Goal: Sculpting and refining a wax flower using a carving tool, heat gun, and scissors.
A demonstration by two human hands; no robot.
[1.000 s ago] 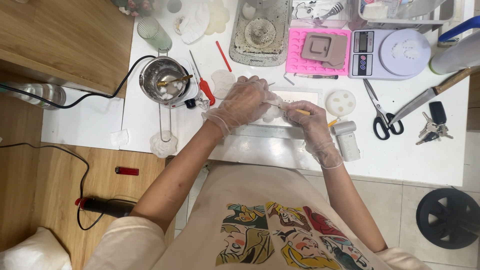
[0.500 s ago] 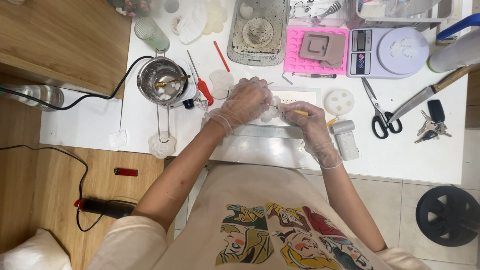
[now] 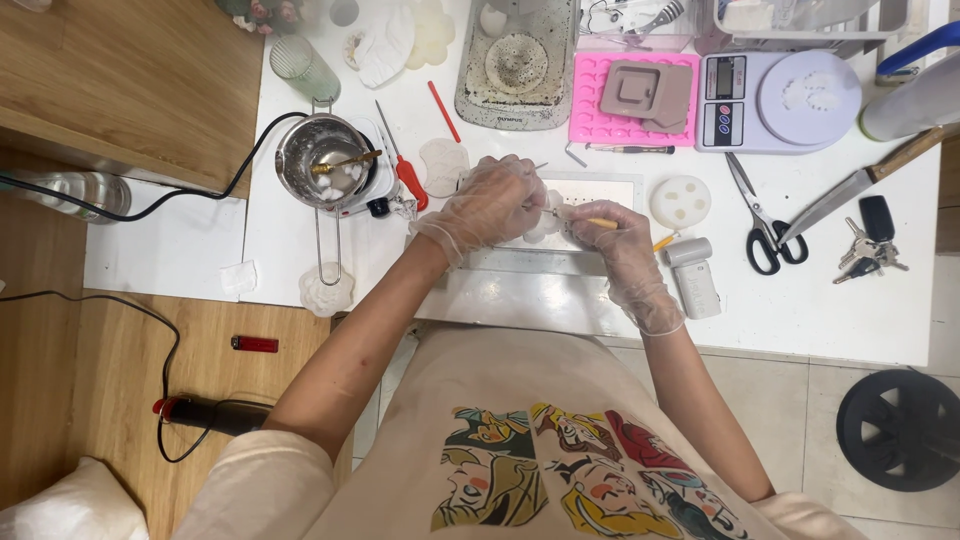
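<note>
Both my hands wear clear gloves over a white tray (image 3: 600, 190) at the table's middle. My left hand (image 3: 495, 200) is closed around a small white wax piece (image 3: 545, 225), mostly hidden under its fingers. My right hand (image 3: 610, 240) grips a thin yellow-handled tool (image 3: 600, 223), its metal tip pointing left and touching the white piece. The two hands almost meet over the tray.
A metal pot (image 3: 322, 165) on a small hot plate stands to the left, with a red screwdriver (image 3: 405, 170) beside it. Scissors (image 3: 760, 225), a knife (image 3: 850, 190), keys (image 3: 868, 250), a digital scale (image 3: 780, 100) and a pink mould (image 3: 640, 100) lie right and behind.
Both hands stay over the tray with only slight shifts of the fingers; the tool remains against the white piece.
</note>
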